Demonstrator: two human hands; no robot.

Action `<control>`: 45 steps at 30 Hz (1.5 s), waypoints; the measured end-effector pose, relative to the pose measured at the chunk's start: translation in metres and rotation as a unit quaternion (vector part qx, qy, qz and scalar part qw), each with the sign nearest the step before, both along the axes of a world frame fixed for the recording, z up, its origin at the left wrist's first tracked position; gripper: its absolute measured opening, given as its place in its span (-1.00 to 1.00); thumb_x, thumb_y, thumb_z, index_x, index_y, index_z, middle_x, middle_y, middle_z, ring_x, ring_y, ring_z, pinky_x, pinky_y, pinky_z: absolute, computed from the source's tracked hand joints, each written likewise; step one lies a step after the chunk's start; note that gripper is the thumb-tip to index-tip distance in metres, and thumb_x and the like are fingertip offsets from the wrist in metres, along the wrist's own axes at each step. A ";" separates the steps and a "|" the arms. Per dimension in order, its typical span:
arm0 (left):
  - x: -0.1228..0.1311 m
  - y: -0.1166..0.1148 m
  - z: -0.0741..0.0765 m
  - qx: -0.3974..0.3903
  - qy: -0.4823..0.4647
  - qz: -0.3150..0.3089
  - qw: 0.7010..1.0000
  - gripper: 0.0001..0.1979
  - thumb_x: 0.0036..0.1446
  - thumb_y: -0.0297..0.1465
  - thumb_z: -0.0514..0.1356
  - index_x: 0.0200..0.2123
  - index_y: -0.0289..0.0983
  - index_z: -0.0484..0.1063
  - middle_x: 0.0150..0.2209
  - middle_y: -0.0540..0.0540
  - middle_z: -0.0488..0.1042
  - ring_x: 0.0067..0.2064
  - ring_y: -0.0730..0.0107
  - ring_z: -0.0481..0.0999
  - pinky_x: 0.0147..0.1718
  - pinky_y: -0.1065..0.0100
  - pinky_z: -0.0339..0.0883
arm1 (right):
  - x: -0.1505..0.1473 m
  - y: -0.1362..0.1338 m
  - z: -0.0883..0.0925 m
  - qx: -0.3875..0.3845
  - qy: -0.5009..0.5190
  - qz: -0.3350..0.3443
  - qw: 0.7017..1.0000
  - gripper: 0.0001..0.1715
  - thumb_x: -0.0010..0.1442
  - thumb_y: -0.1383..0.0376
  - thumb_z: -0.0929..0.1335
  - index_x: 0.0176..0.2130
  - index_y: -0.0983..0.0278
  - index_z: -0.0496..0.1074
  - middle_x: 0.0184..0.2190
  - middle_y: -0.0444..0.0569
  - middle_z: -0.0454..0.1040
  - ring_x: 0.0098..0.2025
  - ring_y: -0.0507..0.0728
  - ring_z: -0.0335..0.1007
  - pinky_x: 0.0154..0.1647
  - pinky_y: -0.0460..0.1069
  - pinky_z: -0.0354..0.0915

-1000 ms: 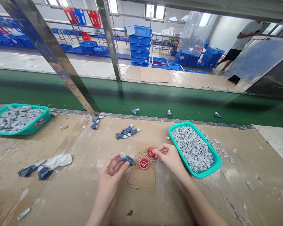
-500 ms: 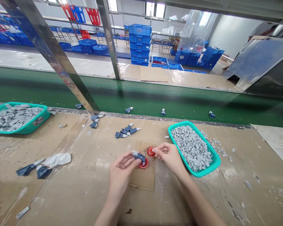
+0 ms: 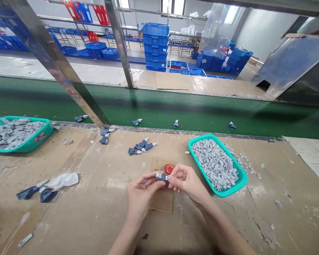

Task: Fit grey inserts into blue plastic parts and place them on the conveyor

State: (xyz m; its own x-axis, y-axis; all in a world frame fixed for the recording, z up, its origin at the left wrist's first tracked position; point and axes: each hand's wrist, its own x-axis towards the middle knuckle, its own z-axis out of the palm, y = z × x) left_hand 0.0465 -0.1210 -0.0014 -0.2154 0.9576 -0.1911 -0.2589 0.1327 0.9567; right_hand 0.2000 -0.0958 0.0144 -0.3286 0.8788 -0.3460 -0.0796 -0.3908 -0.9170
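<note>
Two hands are at work: the left hand (image 3: pixel 140 193) and right hand (image 3: pixel 187 182) both pinch one blue plastic part (image 3: pixel 161 177) above a red cap (image 3: pixel 169 169); a slack pinch could drop it there.

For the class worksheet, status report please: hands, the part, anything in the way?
Left hand and right hand pinching blue part. Red cap just beyond them. Teal tray off to the right.

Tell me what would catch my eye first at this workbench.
Your eye would go first to the left hand and right hand, front and centre, holding a small blue-grey plastic part above a cardboard sheet. Right of them sits a teal tray heaped with grey pieces, and beyond the green conveyor belt rises a tall stack of blue crates.
</note>
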 end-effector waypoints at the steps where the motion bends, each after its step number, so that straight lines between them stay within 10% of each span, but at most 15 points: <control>1: 0.001 0.001 0.000 0.003 0.008 -0.002 1.000 -0.77 -0.27 -0.50 0.41 -0.43 -0.27 0.55 -0.34 -0.11 0.62 -0.28 0.19 0.61 -0.25 0.28 0.52 | 0.002 0.001 0.000 -0.008 0.005 0.014 1.000 -0.57 -0.03 0.04 0.45 -0.45 0.26 0.22 -0.62 -0.17 0.45 -0.63 -0.06 0.26 -0.67 -0.19 0.10; 10: 0.007 0.022 0.017 0.028 0.042 -0.086 0.995 -0.83 -0.25 -0.45 0.41 -0.46 -0.28 0.56 -0.35 -0.14 0.62 -0.32 0.12 0.61 -0.35 0.25 0.53 | 0.015 0.007 0.014 -0.020 0.075 0.081 0.994 -0.55 0.01 -0.01 0.41 -0.30 0.21 0.22 -0.53 -0.19 0.43 -0.51 0.00 0.37 -0.64 -0.19 0.15; 16: 0.033 0.046 0.019 0.020 0.028 -0.203 0.979 -0.53 -0.22 -0.44 0.40 -0.13 -0.27 0.50 -0.14 -0.16 0.58 -0.09 0.13 0.55 -0.03 0.18 0.42 | 0.049 0.021 0.022 0.132 -0.115 0.003 0.985 -0.75 0.20 0.10 0.28 -0.30 0.23 0.32 -0.47 -0.10 0.50 -0.42 0.08 0.45 -0.46 -0.08 0.28; 22: 0.015 0.147 0.007 0.114 0.336 -0.163 0.921 -0.54 -0.06 -0.35 0.24 -0.03 -0.32 0.44 -0.05 -0.16 0.53 -0.03 0.15 0.51 -0.02 0.20 0.35 | 0.117 0.062 0.009 0.310 -0.499 -0.005 0.809 -0.89 0.11 0.34 0.36 -0.30 0.20 0.50 -0.28 -0.03 0.54 -0.15 0.19 0.39 -0.17 0.03 0.24; 30: -0.015 0.263 -0.007 0.096 0.553 -0.057 0.826 -0.70 -0.03 -0.47 0.15 -0.18 -0.41 0.49 -0.06 -0.42 0.44 0.10 -0.14 0.30 0.05 0.03 0.11 | 0.108 0.070 -0.013 0.339 -0.565 0.056 0.750 -0.85 0.20 0.40 0.28 -0.39 0.25 0.40 -0.37 -0.01 0.46 -0.25 0.16 0.36 -0.31 -0.04 0.20; 38: 0.016 0.262 -0.021 0.098 0.592 -0.093 0.795 -0.76 0.10 -0.33 0.16 -0.19 -0.33 0.43 -0.09 -0.25 0.39 0.01 0.05 0.33 -0.04 0.02 0.20 | 0.105 0.067 -0.009 0.355 -0.603 0.076 0.710 -0.75 0.25 0.43 0.20 -0.15 0.22 0.39 -0.28 0.05 0.47 -0.19 0.19 0.37 -0.26 -0.03 0.22; 45: 0.001 0.218 0.012 0.144 0.514 -0.123 0.837 -0.72 0.07 -0.45 0.11 -0.13 -0.29 0.47 -0.12 -0.23 0.42 -0.04 0.10 0.42 -0.07 0.19 0.30 | 0.104 0.066 -0.009 0.381 -0.568 0.081 0.725 -0.67 0.28 0.40 0.15 -0.02 0.25 0.34 -0.18 0.08 0.44 -0.14 0.18 0.37 -0.21 -0.01 0.24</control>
